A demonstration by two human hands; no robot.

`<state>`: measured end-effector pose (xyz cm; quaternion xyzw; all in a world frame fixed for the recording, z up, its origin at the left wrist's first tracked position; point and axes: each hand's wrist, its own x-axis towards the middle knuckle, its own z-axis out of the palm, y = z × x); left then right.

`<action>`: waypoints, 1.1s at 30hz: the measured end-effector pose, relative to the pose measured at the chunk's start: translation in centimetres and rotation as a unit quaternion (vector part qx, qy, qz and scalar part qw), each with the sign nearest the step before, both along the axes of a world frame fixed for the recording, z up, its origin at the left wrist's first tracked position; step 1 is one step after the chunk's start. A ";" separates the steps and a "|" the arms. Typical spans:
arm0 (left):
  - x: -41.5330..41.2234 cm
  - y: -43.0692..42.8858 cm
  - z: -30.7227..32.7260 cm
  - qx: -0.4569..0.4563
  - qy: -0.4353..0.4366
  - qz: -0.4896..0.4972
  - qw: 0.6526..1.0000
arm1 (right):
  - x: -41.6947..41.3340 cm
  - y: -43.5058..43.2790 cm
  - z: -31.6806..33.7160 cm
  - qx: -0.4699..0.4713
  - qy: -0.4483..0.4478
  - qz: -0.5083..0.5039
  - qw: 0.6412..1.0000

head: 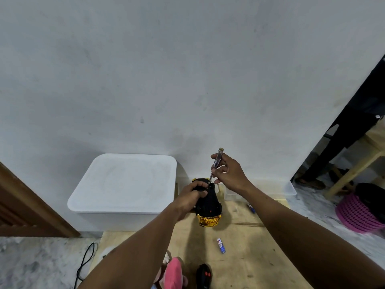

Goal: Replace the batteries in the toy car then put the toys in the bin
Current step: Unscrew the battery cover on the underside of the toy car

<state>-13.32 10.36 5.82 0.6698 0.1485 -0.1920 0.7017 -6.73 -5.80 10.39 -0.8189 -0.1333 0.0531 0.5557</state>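
Note:
A gold toy car (209, 213) lies upside down, its black underside up, above a plywood board (245, 247). My left hand (190, 198) grips the car's far end. My right hand (226, 173) pinches a clear-handled screwdriver (215, 164), whose tip points down into the car's underside beside my left thumb. A blue and white battery (221, 245) lies loose on the board near the car. Another small battery (251, 207) lies further right. A black remote control (204, 275) with red buttons and a pink soft toy (174, 274) sit at the bottom edge.
A white lidded bin (125, 188) stands left of the car against the grey wall. A clear plastic tub (288, 189) sits against the wall on the right. A pink basket (356, 214) and wooden table legs are far right. A black cable (85, 261) runs over the floor.

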 end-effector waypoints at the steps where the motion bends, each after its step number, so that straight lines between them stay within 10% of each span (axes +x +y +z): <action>1: 0.0 0.0 0.0 0.000 0.002 -0.002 1.000 | 0.0 0.0 0.0 -0.001 -0.001 0.002 1.000; 33: 0.8 0.5 0.2 0.000 0.009 -0.003 1.000 | 0.8 0.7 -0.2 -0.006 -0.008 0.010 1.000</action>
